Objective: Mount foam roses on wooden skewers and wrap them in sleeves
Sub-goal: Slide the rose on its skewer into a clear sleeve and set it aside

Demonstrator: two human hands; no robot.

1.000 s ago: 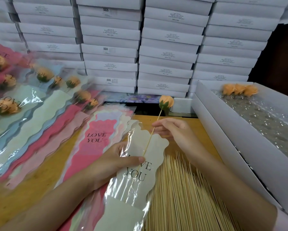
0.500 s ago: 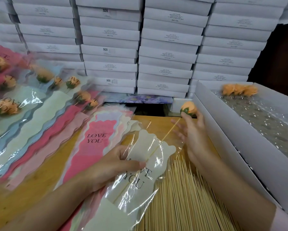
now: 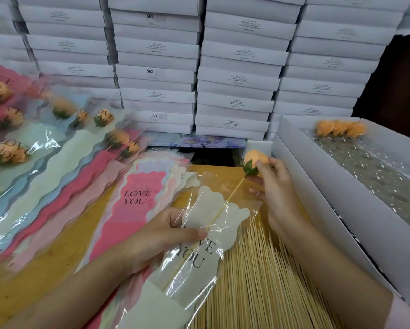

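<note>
Two hands work: left hand (image 3: 161, 236) pinches the cream-and-clear plastic sleeve (image 3: 213, 214) near its mouth; right hand (image 3: 274, 186) grips the orange foam rose (image 3: 255, 159), whose thin wooden skewer (image 3: 235, 191) lies partly inside. Feed it straight, along the centreline.

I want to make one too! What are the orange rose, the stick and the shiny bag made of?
The rose looks like soft foam: matte orange, no shine. The skewer looks like bare pale wood, maybe bamboo. The sleeve seems clear glossy plastic film, glinting and crinkled, with a cream, paper-like backing.
</note>
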